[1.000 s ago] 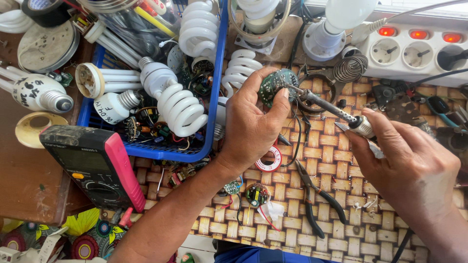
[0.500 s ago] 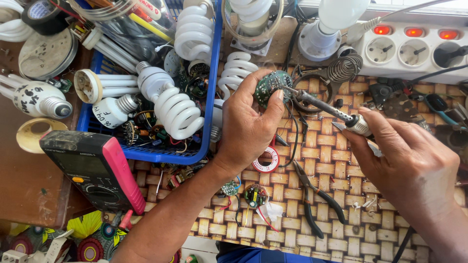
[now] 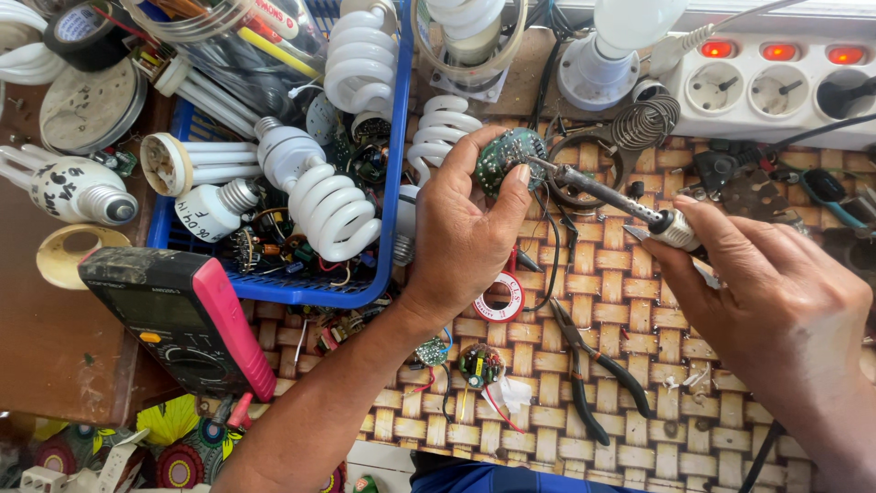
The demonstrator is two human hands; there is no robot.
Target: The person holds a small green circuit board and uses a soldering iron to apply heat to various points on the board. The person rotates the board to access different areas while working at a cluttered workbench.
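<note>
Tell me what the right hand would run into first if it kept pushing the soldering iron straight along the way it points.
Most likely the round green circuit board held in the left hand. The right hand aims the soldering iron up-left, and its tip looks already at the board's edge.

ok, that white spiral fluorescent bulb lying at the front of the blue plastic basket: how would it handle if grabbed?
The white spiral fluorescent bulb looks fragile: its coils are thin glass tubing, so gripping its base seems safer. It is probably light for its size, being mostly hollow tube. It lies tilted on loose parts in the blue plastic basket, so a push may well roll or shift it.
</note>
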